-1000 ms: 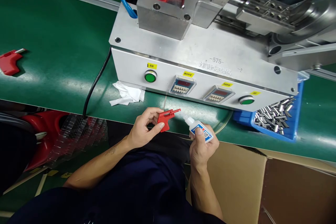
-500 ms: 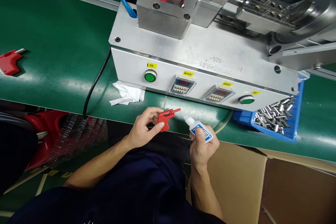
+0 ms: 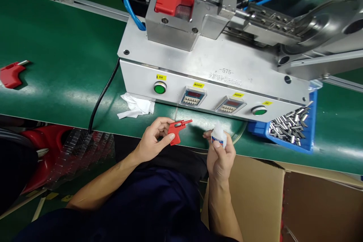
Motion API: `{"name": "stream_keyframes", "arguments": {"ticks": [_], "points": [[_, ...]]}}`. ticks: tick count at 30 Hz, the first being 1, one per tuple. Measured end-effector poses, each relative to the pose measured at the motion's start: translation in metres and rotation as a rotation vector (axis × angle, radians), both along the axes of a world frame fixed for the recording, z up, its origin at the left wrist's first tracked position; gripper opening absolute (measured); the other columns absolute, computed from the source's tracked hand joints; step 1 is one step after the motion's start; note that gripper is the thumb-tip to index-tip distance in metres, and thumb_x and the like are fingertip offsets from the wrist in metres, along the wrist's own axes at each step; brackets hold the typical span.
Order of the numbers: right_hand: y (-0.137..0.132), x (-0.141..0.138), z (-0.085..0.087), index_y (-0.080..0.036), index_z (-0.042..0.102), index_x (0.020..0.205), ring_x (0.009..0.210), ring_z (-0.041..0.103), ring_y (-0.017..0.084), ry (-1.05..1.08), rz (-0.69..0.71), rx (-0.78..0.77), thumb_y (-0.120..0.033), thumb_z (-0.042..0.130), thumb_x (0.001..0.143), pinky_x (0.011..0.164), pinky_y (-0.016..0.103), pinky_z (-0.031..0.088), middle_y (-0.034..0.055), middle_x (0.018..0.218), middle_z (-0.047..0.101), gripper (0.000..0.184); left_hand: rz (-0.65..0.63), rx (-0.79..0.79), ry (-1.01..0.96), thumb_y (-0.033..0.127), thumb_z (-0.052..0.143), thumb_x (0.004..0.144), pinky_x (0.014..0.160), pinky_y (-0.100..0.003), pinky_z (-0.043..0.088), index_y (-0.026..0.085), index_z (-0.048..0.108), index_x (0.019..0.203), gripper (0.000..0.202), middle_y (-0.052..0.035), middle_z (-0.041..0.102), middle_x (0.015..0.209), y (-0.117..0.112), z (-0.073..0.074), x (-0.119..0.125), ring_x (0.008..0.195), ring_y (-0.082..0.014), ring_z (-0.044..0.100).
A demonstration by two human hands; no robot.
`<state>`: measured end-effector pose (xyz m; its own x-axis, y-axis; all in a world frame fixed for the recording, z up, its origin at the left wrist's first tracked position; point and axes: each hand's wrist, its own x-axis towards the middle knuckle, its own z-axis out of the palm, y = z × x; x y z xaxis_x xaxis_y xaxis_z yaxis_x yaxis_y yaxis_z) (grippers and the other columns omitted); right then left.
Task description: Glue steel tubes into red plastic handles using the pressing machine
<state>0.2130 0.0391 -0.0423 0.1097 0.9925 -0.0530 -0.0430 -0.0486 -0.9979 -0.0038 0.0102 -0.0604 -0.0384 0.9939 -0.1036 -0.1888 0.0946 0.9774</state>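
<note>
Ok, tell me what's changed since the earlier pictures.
The right hand has turned the bottle, swinging its nozzle away from the red part in the left hand to point up the picture. Neither hand let go or took anything; the white cloth stays by the machine. The view itself shifted slightly.

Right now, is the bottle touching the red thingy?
No, green table shows between the white bottle in the right hand and the red piece in the left hand.

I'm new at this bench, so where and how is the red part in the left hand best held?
The red part is probably best pinched by its broad body, from the left, as the left hand does: that wide end gives the thumb room, while the slim prong points right, away from that hand.
</note>
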Motion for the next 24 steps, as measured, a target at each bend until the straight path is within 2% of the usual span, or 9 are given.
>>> {"name": "stream_keyframes", "arguments": {"ticks": [2,5,10,13,16,18,20,22,24], "points": [[0.0,0.003,0.0,-0.023,0.067,0.113,0.1,0.072,0.025,-0.078,0.025,0.024,-0.041,0.08,0.091,0.092,0.04,0.056,0.0058,0.101,0.075,0.031,-0.026,-0.046,-0.026,0.039,0.078,0.097,0.073,-0.023,0.059,0.018,0.065,0.121,0.035,-0.0072,0.077,0.099,0.001,0.004,-0.002,0.081,-0.0171,0.073],[-0.005,0.004,0.001,-0.025,0.068,0.112,0.116,0.068,0.025,-0.29,0.048,0.157,-0.031,0.076,0.096,0.102,0.041,0.053,0.0072,0.116,0.073,0.019,-0.104,-0.138,-0.022,0.045,0.079,0.096,0.076,-0.023,0.06,0.019,0.065,0.122,0.039,-0.0075,0.078,0.104,-0.001,0.009,-0.009,0.085,-0.0175,0.075],[-0.007,0.011,-0.004,-0.025,0.072,0.108,0.099,0.066,0.023,-0.545,0.047,0.3,-0.033,0.077,0.098,0.093,0.04,0.055,0.0056,0.102,0.071,0.014,-0.271,-0.302,0.125,0.058,0.085,0.086,0.08,-0.022,0.064,0.022,0.068,0.121,0.054,-0.0075,0.078,0.107,0.007,0.005,-0.037,0.092,-0.0199,0.077],[-0.009,0.016,-0.009,-0.024,0.071,0.111,0.101,0.066,0.025,-0.584,0.061,0.296,-0.034,0.075,0.099,0.093,0.041,0.056,0.0068,0.104,0.072,0.016,-0.287,-0.331,0.198,0.064,0.089,0.078,0.081,-0.023,0.065,0.022,0.07,0.118,0.06,-0.0077,0.078,0.104,0.014,0.0,-0.049,0.094,-0.022,0.077],[-0.014,0.023,-0.01,-0.023,0.07,0.118,0.105,0.066,0.026,-0.621,0.108,0.293,-0.027,0.074,0.099,0.095,0.043,0.056,0.0079,0.109,0.072,0.02,-0.266,-0.328,0.216,0.066,0.088,0.078,0.076,-0.025,0.066,0.022,0.069,0.118,0.062,-0.0084,0.078,0.105,0.015,-0.003,-0.053,0.09,-0.0233,0.077],[-0.017,0.035,-0.001,-0.022,0.067,0.131,0.114,0.066,0.028,-0.668,0.181,0.299,-0.025,0.073,0.097,0.101,0.045,0.056,0.0112,0.121,0.071,0.034,-0.24,-0.311,0.198,0.064,0.087,0.081,0.075,-0.025,0.066,0.023,0.067,0.121,0.061,-0.0083,0.078,0.109,0.014,-0.008,-0.054,0.091,-0.0237,0.077],[-0.017,0.057,0.016,-0.022,0.062,0.142,0.118,0.067,0.027,-0.688,0.249,0.301,-0.024,0.069,0.098,0.104,0.045,0.057,0.0124,0.129,0.07,0.044,-0.24,-0.304,0.168,0.06,0.087,0.083,0.077,-0.026,0.066,0.023,0.066,0.123,0.058,-0.008,0.077,0.111,0.014,-0.014,-0.057,0.092,-0.0237,0.077],[-0.01,0.088,0.042,-0.024,0.066,0.138,0.108,0.071,0.023,-0.713,0.23,0.29,-0.025,0.063,0.102,0.098,0.039,0.059,0.0092,0.121,0.074,0.036,-0.244,-0.308,0.13,0.056,0.089,0.082,0.077,-0.027,0.066,0.023,0.066,0.124,0.058,-0.0082,0.077,0.113,0.015,-0.02,-0.061,0.092,-0.0238,0.077],[0.008,0.124,0.068,-0.024,0.073,0.122,0.096,0.073,0.022,-0.837,0.094,0.266,-0.027,0.06,0.104,0.091,0.036,0.06,0.0065,0.107,0.076,0.022,-0.239,-0.309,0.089,0.053,0.091,0.081,0.076,-0.027,0.067,0.022,0.065,0.126,0.061,-0.0086,0.077,0.114,0.016,-0.024,-0.064,0.09,-0.0237,0.077]]}}
